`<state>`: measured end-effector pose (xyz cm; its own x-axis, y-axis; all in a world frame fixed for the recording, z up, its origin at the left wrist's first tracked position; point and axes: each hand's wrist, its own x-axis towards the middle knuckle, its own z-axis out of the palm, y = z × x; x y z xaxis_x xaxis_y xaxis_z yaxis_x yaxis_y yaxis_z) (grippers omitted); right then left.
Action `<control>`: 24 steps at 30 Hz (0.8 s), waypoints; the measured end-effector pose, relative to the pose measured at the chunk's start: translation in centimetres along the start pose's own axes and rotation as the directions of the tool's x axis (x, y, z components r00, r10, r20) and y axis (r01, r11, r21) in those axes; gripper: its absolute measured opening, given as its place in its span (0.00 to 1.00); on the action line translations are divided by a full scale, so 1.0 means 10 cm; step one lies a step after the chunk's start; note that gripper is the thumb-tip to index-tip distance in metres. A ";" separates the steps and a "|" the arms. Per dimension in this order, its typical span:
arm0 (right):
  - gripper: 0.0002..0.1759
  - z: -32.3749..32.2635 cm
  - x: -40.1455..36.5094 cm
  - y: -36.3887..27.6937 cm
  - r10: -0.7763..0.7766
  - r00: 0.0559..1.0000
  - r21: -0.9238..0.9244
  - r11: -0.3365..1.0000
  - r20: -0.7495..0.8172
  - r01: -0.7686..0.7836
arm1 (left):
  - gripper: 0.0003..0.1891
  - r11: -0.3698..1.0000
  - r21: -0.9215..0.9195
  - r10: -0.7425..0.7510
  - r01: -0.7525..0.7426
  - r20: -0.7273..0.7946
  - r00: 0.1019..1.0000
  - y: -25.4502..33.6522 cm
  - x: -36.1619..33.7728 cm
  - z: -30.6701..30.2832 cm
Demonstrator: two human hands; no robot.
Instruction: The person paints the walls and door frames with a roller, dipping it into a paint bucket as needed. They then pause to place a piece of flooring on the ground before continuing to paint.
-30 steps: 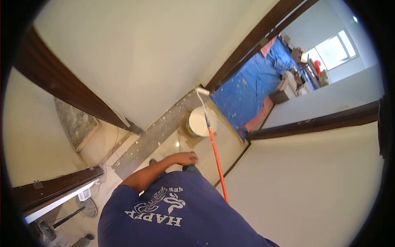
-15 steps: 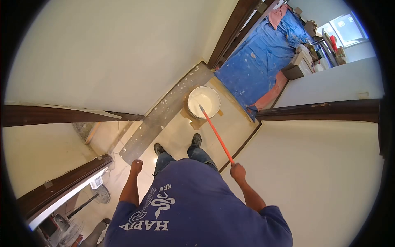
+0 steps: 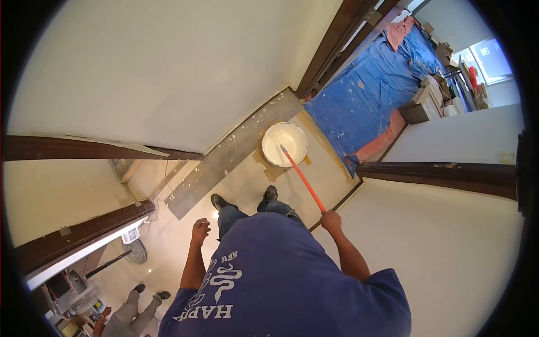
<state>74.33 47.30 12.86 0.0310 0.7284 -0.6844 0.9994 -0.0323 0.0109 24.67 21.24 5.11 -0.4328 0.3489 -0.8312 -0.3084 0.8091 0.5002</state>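
My right hand (image 3: pixel 331 221) is wrapped round the near end of a long red-orange pole (image 3: pixel 305 182). The pole slants away to a bucket (image 3: pixel 265 151) on the floor, and its greyish far tip lies over the creamy white paint (image 3: pixel 292 137) inside. Whatever is fixed to that tip cannot be made out. On the other side of my body, my left hand (image 3: pixel 200 231) hangs in the air with nothing in it, its fingers loosely bent and apart.
Brown cardboard (image 3: pixel 259 160) lies under the bucket. A paint-spotted grey strip (image 3: pixel 224 154) runs along the wall. Blue sheeting (image 3: pixel 359 95) covers the floor beyond the doorway, beside boxes (image 3: pixel 424 104). At lower left are a fan (image 3: pixel 84 295) and another person's legs (image 3: pixel 135 317).
The view has shifted a little. My left hand has come nearer my body and its fingers have loosened. My right hand still grips the pole, whose tip stays at the bucket.
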 end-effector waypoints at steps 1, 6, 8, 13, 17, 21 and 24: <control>0.20 0.04 0.15 -0.03 -0.024 0.999 -0.026 0.999 0.021 0.025 | 0.20 1.000 0.006 -0.031 0.030 0.017 0.999 -0.06 0.04 0.01; 0.23 0.05 0.17 0.22 -0.153 0.988 -0.105 0.982 0.036 0.156 | 0.19 0.993 0.113 -0.026 0.027 -0.007 1.000 -0.14 0.05 -0.08; 0.23 0.23 0.27 0.33 -0.074 0.997 -0.054 0.996 0.006 0.074 | 0.18 1.000 0.026 0.011 -0.009 -0.069 0.998 -0.11 0.05 -0.03; 0.25 0.12 0.47 0.05 -0.154 0.986 -0.144 0.976 0.061 0.162 | 0.19 0.995 0.097 0.004 -0.004 0.005 1.000 0.00 0.02 0.04; 0.23 0.09 0.09 0.22 -0.083 0.996 -0.101 0.991 0.045 0.087 | 0.21 0.978 0.094 0.190 -0.189 -0.012 0.982 0.05 0.14 0.04; 0.23 0.23 0.43 0.06 -0.143 0.989 -0.129 0.981 0.041 0.147 | 0.20 0.970 0.167 0.176 -0.179 0.037 0.984 -0.03 0.18 0.02; 0.23 0.12 0.31 -0.05 -0.114 0.993 -0.099 0.988 0.017 0.115 | 0.21 0.921 0.303 0.237 -0.244 0.061 0.970 -0.01 0.33 -0.20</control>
<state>73.89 48.75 9.84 -0.0831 0.7153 -0.6939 0.9928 0.1196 0.0045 21.55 21.35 2.79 -0.4414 0.5587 -0.7022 0.0784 0.8036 0.5901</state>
